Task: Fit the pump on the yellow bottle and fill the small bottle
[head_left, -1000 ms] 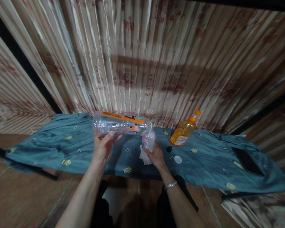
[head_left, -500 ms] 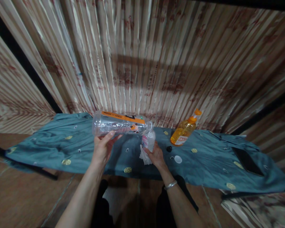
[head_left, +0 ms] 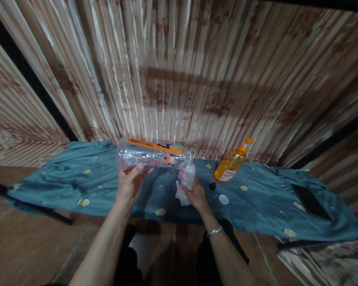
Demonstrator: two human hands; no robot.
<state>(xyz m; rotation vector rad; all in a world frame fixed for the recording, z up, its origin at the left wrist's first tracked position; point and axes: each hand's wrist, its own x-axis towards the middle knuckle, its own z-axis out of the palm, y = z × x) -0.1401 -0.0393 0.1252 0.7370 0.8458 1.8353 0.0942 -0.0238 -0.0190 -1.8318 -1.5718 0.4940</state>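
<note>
My left hand [head_left: 131, 183] holds a large clear bottle [head_left: 149, 154] with an orange and grey label. The bottle lies nearly level in the air, its uncapped neck pointing right. That neck meets the top of a small clear bottle [head_left: 187, 174] with a pink mark. Around the small bottle my right hand [head_left: 196, 193] is closed, keeping it roughly upright. White tissue [head_left: 181, 196] lies beneath it on the cloth. Whether liquid passes between the necks is too small to tell.
An orange soap bottle [head_left: 229, 167] with a raised pump top stands to the right. A black cap [head_left: 213, 186] and a white round lid [head_left: 223, 199] lie nearer. A dark phone [head_left: 312, 201] rests on the green cloth [head_left: 256, 206] farther right.
</note>
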